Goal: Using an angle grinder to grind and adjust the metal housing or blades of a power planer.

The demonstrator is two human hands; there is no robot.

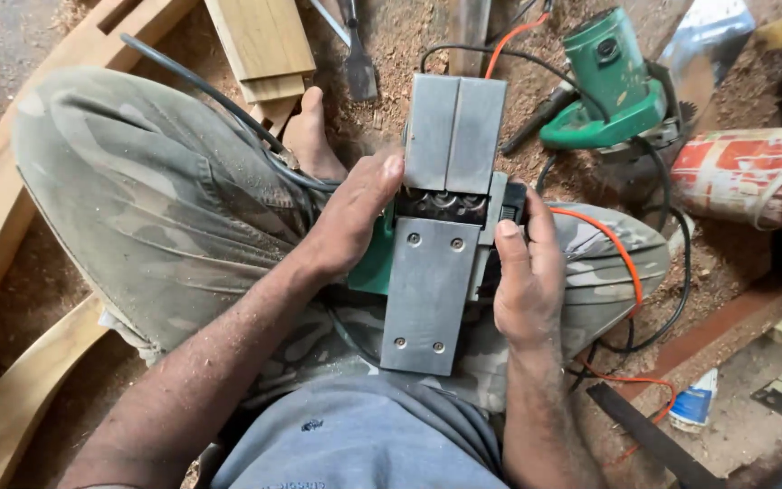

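- Both hands grip an upturned electric planer (436, 244) that rests on the person's lap, its grey metal sole plates facing up: the left hand (350, 217) clasps its green left side with the thumb laid along the front plate, and the right hand (527, 272) holds its right side with the thumb up by the black part next to the cutter drum.
- Crossed legs in dusty olive trousers (156, 208) carry the planer; a bare foot (309, 136) shows just beyond the left hand.
- Sawdust-covered floor (409, 36) lies all around.
- Curved wooden pieces (11, 398) lie at the far left, and a short pale plank (264, 45) sits above the foot.
- Green circular saw (613, 86) lies near the planer, up and to the right.
- Red and white roll (753, 177) lies at the right edge.
- Black cable (201, 91) runs over the left knee towards the planer; an orange cable (622, 258) loops past the right hand.
- Chisel (357, 54) lies on the sawdust at the top, near the plank.
- Small white and blue container (694, 398) sits at the lower right.
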